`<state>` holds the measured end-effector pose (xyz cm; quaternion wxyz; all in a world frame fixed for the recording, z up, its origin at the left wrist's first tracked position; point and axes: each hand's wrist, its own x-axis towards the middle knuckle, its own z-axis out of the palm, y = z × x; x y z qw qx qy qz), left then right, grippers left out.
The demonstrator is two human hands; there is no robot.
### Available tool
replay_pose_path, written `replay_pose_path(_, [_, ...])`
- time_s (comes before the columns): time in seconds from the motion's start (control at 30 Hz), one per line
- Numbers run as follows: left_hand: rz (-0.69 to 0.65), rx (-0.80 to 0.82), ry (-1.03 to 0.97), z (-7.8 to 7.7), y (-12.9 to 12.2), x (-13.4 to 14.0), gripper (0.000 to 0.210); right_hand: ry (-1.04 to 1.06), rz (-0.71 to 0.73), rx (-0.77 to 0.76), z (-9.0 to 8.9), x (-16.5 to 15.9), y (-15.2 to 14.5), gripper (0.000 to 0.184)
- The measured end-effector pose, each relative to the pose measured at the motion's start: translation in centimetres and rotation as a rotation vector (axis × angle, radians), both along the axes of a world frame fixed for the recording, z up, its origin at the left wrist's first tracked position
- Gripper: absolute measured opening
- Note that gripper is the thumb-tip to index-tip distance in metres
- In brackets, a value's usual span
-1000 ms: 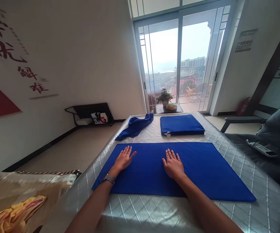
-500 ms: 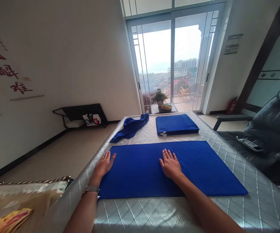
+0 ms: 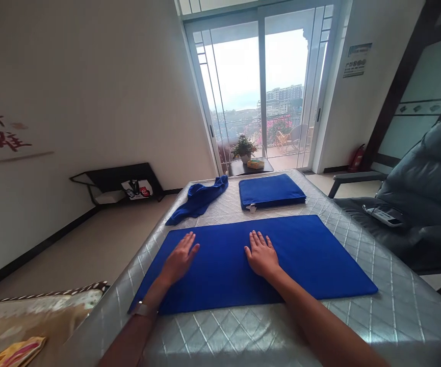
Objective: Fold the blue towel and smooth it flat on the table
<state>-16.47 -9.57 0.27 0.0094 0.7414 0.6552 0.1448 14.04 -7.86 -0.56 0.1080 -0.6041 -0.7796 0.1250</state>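
Blue cloth [image 3: 220,283]: spread flat on the silver quilted cover [image 3: 239,336], directly in front of the person; directions below run from its middle, with 12 o'clock toward the sliding glass door [image 3: 262,86].
Left hand [image 3: 179,260]: at 9 o'clock, palm down over the cloth, fingers extended and thumb a little apart; open, gripping nothing. Whether the palm presses on the fabric or sits just above it, I cannot tell.
Wristband [image 3: 144,309]: around the left wrist, by the cloth's near edge.
Right hand [image 3: 262,256]: close to the middle, laid palm down on the cloth with fingers pointing to 12 o'clock; open, gripping nothing.
Blue stack [image 3: 271,188]: between 12 and 1 o'clock, neatly layered, just beyond the far edge and apart from it; a white tag [image 3: 251,208] shows at its front.
Crumpled blue fabric [image 3: 199,199]: between 10 and 11 o'clock, lying on the same cover.
Potted plant [image 3: 244,149]: at 12 o'clock, on a small dark table [image 3: 234,168].
Black armchair [image 3: 419,163]: between 2 and 3 o'clock, a pale device [image 3: 384,216] on its seat.
Yellow fabric [image 3: 16,352]: between 8 and 9 o'clock, on a beige cover [image 3: 55,326].
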Motion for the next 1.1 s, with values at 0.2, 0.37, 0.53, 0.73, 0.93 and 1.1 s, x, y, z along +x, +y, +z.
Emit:
replay_pose_path(0.2, [-0.414, -0.053, 0.087, -1.3, -2.8, 12.7, 0.067, 0.006, -0.001, 0.031, -0.1, 0.0, -0.1, 0.067])
replay_pose_path(0.37, [-0.314, -0.132, 0.109, -2.2, -3.7, 13.1, 0.074, 0.013, -0.001, 0.045, -0.2, 0.1, 0.0, 0.067])
replay_pose_path(0.53, [-0.046, -0.152, 0.144, -3.2, -5.7, 4.0, 0.075, 0.005, 0.002, 0.052, -0.5, 0.1, 0.1, 0.066])
replay_pose_path(0.73, [0.305, -0.073, 0.195, -5.3, -9.5, -7.6, 0.082, -0.013, 0.003, 0.055, -0.5, 0.0, 0.1, 0.066])
replay_pose_path(0.93, [0.364, -0.029, 0.133, -5.5, -10.3, -8.6, 0.089, -0.051, -0.005, 0.051, -0.5, -0.1, 0.1, 0.066])
replay_pose_path(1.1, [0.33, 0.001, 0.14, -6.1, -10.1, -8.7, 0.085, -0.062, -0.011, 0.059, -0.3, -0.1, -0.1, 0.066])
